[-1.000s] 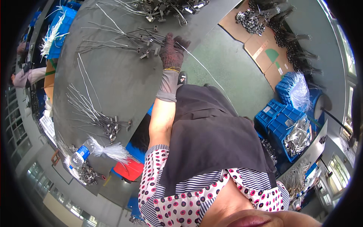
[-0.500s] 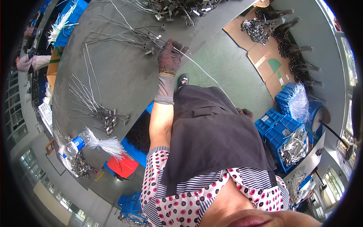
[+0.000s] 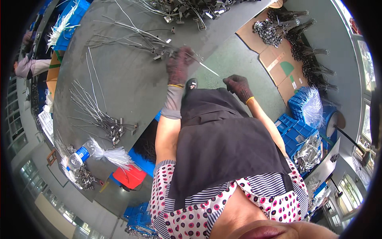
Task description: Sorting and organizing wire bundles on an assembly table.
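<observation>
My left hand (image 3: 180,67), in a dark red glove and slightly blurred, is closed at the table's edge around the end of several thin dark cables (image 3: 147,38). Small metal connectors (image 3: 161,51) on the cables lie just beside it. From that hand a thin white strand (image 3: 209,69) slants down to the right, past the table edge. My right hand (image 3: 239,87), also gloved, is raised over the floor with its fingertips pinched close to the strand's far end. Whether the strand reaches between those fingertips cannot be made out.
A second cable bunch (image 3: 113,127) lies on the grey table (image 3: 131,79), near a plastic bottle (image 3: 78,157) and a bundle of clear ties (image 3: 113,154). Connectors are heaped (image 3: 191,10) at the far side. Blue crates (image 3: 292,133) stand at my right. Cardboard (image 3: 274,61) with cable bundles covers the floor.
My right hand has come up and forward from beside my apron, nearer my left hand. The white strand, which ran long down to my side, now shows only a short length. My left hand shifted slightly.
</observation>
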A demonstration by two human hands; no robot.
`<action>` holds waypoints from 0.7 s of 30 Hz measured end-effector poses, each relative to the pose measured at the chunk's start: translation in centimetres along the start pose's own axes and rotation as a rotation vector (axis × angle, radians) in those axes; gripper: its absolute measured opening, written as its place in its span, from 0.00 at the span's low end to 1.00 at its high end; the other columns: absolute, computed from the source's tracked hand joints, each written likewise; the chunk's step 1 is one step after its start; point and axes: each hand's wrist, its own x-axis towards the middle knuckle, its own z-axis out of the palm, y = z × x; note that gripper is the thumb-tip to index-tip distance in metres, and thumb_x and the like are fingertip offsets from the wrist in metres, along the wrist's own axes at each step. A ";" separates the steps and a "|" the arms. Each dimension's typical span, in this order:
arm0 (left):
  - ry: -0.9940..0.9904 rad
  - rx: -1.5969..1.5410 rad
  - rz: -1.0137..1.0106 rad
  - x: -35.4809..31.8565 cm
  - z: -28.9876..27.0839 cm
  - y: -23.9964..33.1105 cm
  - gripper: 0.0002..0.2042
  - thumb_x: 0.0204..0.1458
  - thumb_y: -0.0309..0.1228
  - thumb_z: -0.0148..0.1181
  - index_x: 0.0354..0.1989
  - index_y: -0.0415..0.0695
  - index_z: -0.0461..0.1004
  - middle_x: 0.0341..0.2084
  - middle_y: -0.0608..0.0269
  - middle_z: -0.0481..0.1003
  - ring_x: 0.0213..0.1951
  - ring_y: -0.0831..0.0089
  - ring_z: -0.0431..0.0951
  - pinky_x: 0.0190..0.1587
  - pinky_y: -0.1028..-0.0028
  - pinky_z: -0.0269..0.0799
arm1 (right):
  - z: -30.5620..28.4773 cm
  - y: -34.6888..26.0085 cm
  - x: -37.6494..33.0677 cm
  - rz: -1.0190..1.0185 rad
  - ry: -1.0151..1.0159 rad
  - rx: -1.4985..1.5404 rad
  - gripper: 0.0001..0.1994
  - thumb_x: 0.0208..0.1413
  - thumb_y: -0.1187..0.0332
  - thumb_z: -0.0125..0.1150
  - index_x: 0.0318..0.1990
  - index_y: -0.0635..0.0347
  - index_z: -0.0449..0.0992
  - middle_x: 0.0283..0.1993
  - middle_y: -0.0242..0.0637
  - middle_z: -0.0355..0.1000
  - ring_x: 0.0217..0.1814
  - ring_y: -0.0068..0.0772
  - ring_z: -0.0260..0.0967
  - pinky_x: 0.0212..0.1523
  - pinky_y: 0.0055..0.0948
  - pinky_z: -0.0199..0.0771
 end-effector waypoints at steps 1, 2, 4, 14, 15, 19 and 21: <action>0.094 -0.021 0.089 0.9 -0.6 0.6 0.10 0.59 0.34 0.61 0.39 0.38 0.79 0.30 0.63 0.79 0.31 0.74 0.79 0.36 0.75 0.79 | 0.1 0.0 0.4 -0.001 0.004 -0.001 0.19 0.53 0.55 0.64 0.38 0.66 0.81 0.27 0.36 0.77 0.29 0.27 0.73 0.31 0.26 0.72; 0.090 -0.023 0.089 1.3 -0.7 0.7 0.10 0.59 0.34 0.61 0.39 0.38 0.79 0.30 0.63 0.79 0.31 0.74 0.79 0.36 0.75 0.79 | 0.3 0.2 0.9 -0.041 -0.063 0.002 0.21 0.54 0.54 0.62 0.43 0.67 0.80 0.31 0.39 0.77 0.32 0.28 0.73 0.32 0.26 0.73; 0.225 0.173 0.143 1.6 -0.9 1.2 0.11 0.59 0.35 0.60 0.38 0.40 0.80 0.26 0.67 0.77 0.30 0.76 0.78 0.34 0.78 0.75 | 1.2 -1.2 1.4 -0.080 -0.132 0.002 0.23 0.55 0.53 0.61 0.47 0.68 0.78 0.35 0.41 0.78 0.35 0.28 0.74 0.33 0.26 0.73; -0.005 0.404 0.053 1.6 0.9 2.2 0.12 0.55 0.35 0.64 0.40 0.38 0.80 0.26 0.66 0.79 0.29 0.79 0.74 0.35 0.77 0.70 | 7.0 -15.3 6.0 -0.302 -0.137 0.120 0.36 0.59 0.40 0.51 0.61 0.65 0.65 0.53 0.49 0.74 0.53 0.47 0.75 0.43 0.35 0.76; 0.023 0.592 0.000 1.8 0.4 3.2 0.11 0.56 0.34 0.63 0.37 0.38 0.80 0.26 0.65 0.79 0.28 0.78 0.76 0.35 0.77 0.70 | 7.2 -16.1 6.6 -0.301 -0.145 0.116 0.36 0.59 0.40 0.51 0.61 0.65 0.65 0.53 0.49 0.74 0.53 0.47 0.75 0.43 0.35 0.76; 0.037 0.355 -0.008 3.4 -1.6 5.6 0.15 0.55 0.40 0.62 0.30 0.39 0.80 0.23 0.63 0.78 0.24 0.76 0.78 0.27 0.73 0.72 | 5.7 -18.5 9.1 -0.312 0.663 -0.570 0.36 0.54 0.43 0.58 0.62 0.62 0.64 0.53 0.53 0.74 0.54 0.55 0.73 0.54 0.43 0.73; 0.133 0.233 -0.117 4.9 -3.1 5.4 0.16 0.55 0.43 0.62 0.30 0.39 0.80 0.22 0.61 0.79 0.24 0.74 0.79 0.26 0.70 0.72 | 4.6 -17.0 12.7 -0.367 0.697 -0.596 0.31 0.53 0.44 0.59 0.56 0.61 0.72 0.46 0.50 0.78 0.49 0.48 0.76 0.50 0.39 0.74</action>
